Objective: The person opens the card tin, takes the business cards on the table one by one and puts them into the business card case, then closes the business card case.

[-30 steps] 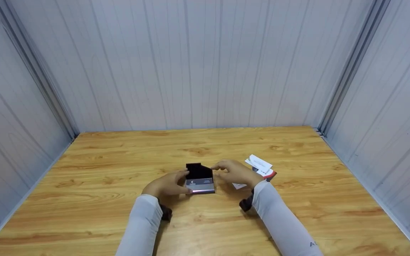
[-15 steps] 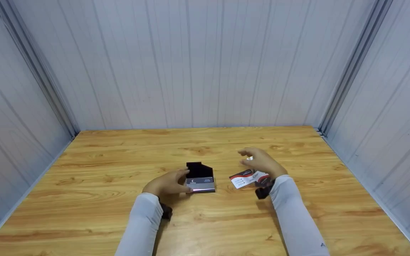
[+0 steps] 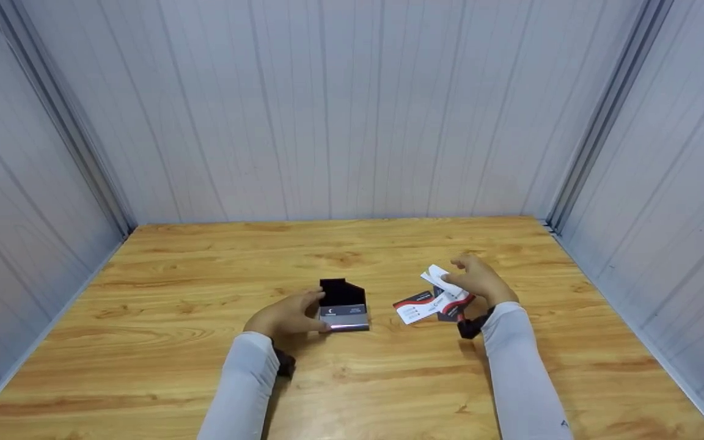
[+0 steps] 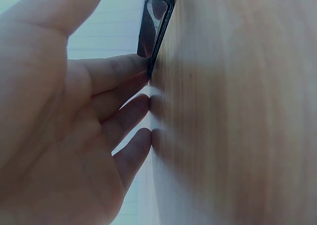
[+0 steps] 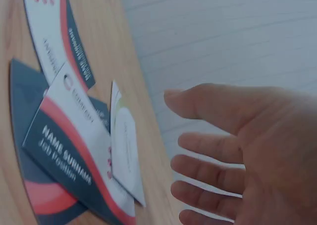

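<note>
In the head view a business card case [image 3: 343,319] lies on the table with its black-lined lid raised; a grey card with small print shows inside. My left hand [image 3: 285,315] holds the case at its left side, thumb at the front corner and fingers farther back. In the left wrist view the fingertips [image 4: 144,103] rest along the tabletop, and one finger touches the case's edge [image 4: 157,24]. My right hand [image 3: 483,284] hovers by several overlapping business cards [image 3: 414,307]. The right wrist view shows its fingers spread, apart from the white card [image 5: 128,145].
The wood-grain table [image 3: 217,256] runs back to a white panelled wall [image 3: 352,110]. Side walls [image 3: 663,183] close in left and right. A dark card [image 5: 29,101] lies under the red and white ones.
My right hand has left the card case and moved right, past the loose cards, to their far right side. The left hand and the case have stayed in place.
</note>
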`<state>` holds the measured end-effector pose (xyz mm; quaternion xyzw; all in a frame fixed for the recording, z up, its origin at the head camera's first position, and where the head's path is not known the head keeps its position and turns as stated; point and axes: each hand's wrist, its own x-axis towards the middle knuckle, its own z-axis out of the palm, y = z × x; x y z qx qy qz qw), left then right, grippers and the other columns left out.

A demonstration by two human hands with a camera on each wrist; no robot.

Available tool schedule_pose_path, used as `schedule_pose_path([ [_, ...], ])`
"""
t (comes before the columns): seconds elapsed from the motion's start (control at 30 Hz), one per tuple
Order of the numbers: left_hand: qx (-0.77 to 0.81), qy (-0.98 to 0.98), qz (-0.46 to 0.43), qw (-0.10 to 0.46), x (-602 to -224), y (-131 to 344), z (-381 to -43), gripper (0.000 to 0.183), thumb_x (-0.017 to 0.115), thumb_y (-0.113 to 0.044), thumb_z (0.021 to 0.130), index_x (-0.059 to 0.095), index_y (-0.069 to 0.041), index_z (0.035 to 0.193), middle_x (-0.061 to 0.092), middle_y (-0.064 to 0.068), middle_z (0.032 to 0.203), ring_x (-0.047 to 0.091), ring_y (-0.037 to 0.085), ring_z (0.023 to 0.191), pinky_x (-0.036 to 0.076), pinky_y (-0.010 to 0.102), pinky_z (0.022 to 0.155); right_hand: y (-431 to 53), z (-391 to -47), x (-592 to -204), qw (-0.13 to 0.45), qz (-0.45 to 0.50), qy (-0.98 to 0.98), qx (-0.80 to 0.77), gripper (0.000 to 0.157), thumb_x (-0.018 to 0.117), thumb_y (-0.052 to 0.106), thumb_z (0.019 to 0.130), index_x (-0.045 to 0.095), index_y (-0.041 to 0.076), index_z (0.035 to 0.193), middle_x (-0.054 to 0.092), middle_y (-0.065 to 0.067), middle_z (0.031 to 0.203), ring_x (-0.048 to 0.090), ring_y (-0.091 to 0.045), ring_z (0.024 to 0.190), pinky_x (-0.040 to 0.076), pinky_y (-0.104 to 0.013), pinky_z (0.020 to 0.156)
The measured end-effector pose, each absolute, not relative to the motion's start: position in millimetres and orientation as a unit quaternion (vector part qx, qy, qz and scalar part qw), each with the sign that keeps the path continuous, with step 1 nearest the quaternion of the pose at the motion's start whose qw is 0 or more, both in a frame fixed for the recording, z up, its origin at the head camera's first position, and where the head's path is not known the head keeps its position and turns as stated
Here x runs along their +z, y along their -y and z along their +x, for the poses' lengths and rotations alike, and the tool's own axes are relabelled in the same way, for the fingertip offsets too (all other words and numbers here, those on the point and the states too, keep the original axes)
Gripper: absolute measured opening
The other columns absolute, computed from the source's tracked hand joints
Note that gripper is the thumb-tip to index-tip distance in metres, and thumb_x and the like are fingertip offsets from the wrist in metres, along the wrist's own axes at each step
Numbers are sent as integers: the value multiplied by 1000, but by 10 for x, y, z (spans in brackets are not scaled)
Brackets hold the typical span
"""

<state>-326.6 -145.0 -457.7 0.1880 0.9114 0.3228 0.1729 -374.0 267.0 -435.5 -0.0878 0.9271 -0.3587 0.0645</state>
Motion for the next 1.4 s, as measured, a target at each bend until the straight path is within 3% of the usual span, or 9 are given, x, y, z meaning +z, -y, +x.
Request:
schedule_pose_path([
  [0.2, 321, -912, 184, 179, -4577, 1441, -3266, 87, 75, -44, 90, 31, -16, 159, 22, 9, 164, 20, 31, 149, 22, 54, 117, -2716, -3699, -4425, 111, -32, -924, -363, 70, 62, 25, 100, 31, -11, 151, 36, -32, 151, 43, -41, 133, 35, -53, 110],
  [0.3, 318, -913, 183, 178, -4572, 1441, -3258, 86, 75, -45, 90, 31, -16, 159, 22, 8, 164, 20, 31, 150, 22, 54, 117, -2725, -3694, -4458, 119, -15, -923, -365, 64, 65, 23, 98, 40, -10, 147, 50, -30, 139, 59, -32, 110, 50, -41, 94],
  [0.4, 317, -913, 184, 178, -4570, 1435, -3249, 86, 74, -44, 90, 31, -16, 159, 22, 8, 164, 20, 31, 150, 22, 54, 117, -2728, -3714, -4486, 106, -14, -928, -358, 40, 69, 19, 95, 57, -5, 125, 61, -20, 110, 59, -22, 85, 51, -30, 72],
  [0.47, 315, -914, 187, 176, -4570, 1430, -3245, 85, 74, -43, 91, 31, -15, 159, 23, 9, 164, 20, 31, 149, 23, 54, 117, -2728, -3740, -4506, 90, -20, -935, -342, 25, 72, 16, 92, 59, -2, 102, 57, -10, 91, 53, -20, 76, 44, -27, 63],
  [0.6, 310, -914, 194, 175, -4567, 1425, -3235, 84, 73, -41, 92, 31, -13, 159, 24, 11, 163, 21, 33, 149, 23, 54, 117, -2733, -3775, -4540, 72, -35, -944, -321, 26, 76, 13, 87, 52, 5, 83, 49, -4, 80, 46, -20, 76, 36, -29, 63],
  [0.77, 311, -915, 190, 175, -4555, 1425, -3230, 85, 74, -42, 91, 30, -14, 159, 23, 9, 164, 20, 31, 150, 21, 53, 118, -2732, -3781, -4544, 75, -35, -940, -331, 25, 76, 10, 86, 52, 4, 86, 48, -5, 83, 47, -22, 79, 37, -30, 66],
  [0.87, 315, -913, 189, 178, -4550, 1426, -3237, 86, 74, -42, 91, 30, -15, 160, 22, 9, 164, 19, 31, 150, 21, 53, 118, -2721, -3774, -4533, 80, -33, -938, -336, 23, 74, 9, 86, 58, -2, 98, 55, -10, 92, 51, -23, 85, 43, -32, 72],
  [1.07, 315, -910, 199, 179, -4542, 1435, -3253, 85, 73, -41, 92, 30, -12, 159, 22, 12, 164, 19, 32, 150, 21, 53, 118, -2691, -3764, -4515, 88, -30, -932, -350, 54, 71, 6, 87, 54, -8, 137, 60, -23, 124, 56, -30, 104, 46, -43, 94],
  [1.4, 314, -914, 188, 173, -4557, 1425, -3247, 87, 74, -43, 90, 31, -14, 159, 24, 9, 164, 20, 31, 149, 21, 52, 118, -2657, -3764, -4506, 74, -33, -938, -336, 51, 72, 3, 85, 57, -9, 132, 58, -25, 124, 54, -32, 105, 46, -44, 93],
])
